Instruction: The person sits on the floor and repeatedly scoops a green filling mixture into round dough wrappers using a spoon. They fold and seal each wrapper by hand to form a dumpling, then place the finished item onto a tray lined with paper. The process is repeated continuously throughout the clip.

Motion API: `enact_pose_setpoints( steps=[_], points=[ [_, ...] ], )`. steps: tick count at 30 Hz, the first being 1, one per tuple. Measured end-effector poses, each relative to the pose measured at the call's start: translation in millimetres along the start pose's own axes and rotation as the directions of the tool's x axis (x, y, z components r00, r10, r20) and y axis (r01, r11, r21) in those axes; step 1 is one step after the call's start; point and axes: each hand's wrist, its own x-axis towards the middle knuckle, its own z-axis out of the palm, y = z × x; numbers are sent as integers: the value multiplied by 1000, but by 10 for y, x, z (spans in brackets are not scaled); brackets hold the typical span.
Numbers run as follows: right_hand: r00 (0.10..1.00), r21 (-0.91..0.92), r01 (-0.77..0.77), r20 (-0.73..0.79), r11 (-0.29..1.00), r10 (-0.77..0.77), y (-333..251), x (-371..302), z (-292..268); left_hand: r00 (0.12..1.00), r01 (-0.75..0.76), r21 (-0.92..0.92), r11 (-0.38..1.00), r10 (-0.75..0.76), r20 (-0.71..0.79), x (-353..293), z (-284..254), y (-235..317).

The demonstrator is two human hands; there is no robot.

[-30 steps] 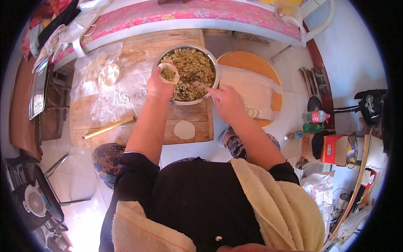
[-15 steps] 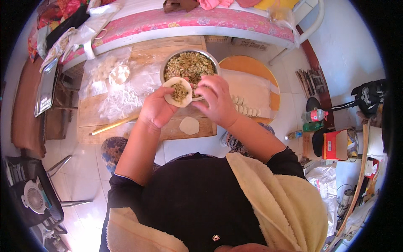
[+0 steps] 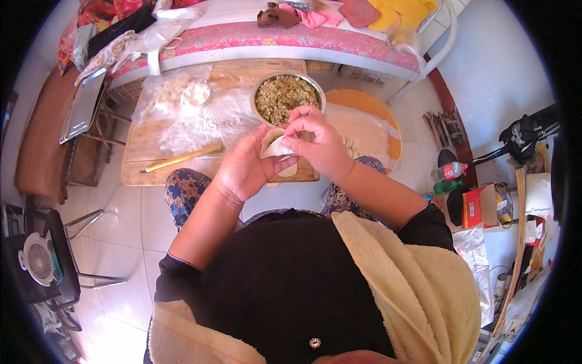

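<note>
Between my hands is a dumpling wrapper (image 3: pixel 274 147), partly folded over the chopped filling inside it. My left hand (image 3: pixel 241 167) cups it from below and the left side. The fingers of my right hand (image 3: pixel 313 138) pinch its right edge. Just beyond them stands a metal bowl (image 3: pixel 323 100) of chopped filling (image 3: pixel 285 96). A flat round wrapper (image 3: pixel 288 171) lies on the wooden table (image 3: pixel 136 173), partly covered by my hands. Folded dumplings (image 3: pixel 350 145) rest to the right, mostly behind my right forearm.
A yellowish rolling pin (image 3: pixel 185 158) lies at left on the table. Behind it are a crumpled plastic sheet (image 3: pixel 206 130), pale dough pieces (image 3: pixel 170 91) and a small white bowl (image 3: pixel 195 94). A round yellow board (image 3: pixel 393 128) is at right. A bed (image 3: pixel 273 50) borders the far side.
The wrapper, open with filling showing half a second ago, is now folding over. My right hand has closed in on its edge. The whole view has shifted slightly.
</note>
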Motion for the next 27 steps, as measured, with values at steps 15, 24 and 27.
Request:
enact_pose_setpoints(
  steps=[15,24,27],
  points=[
    [850,126,-354,457,927,263,-398,132,5,918,-337,775,535,370,143,-386,125,-78],
    [939,-471,315,282,824,-198,-451,94,238,961,-223,211,952,251,-119,-330,-217,-283],
    [943,-439,292,281,850,-179,-327,68,254,950,-258,392,883,307,-65,-333,-260,-303]
  ],
)
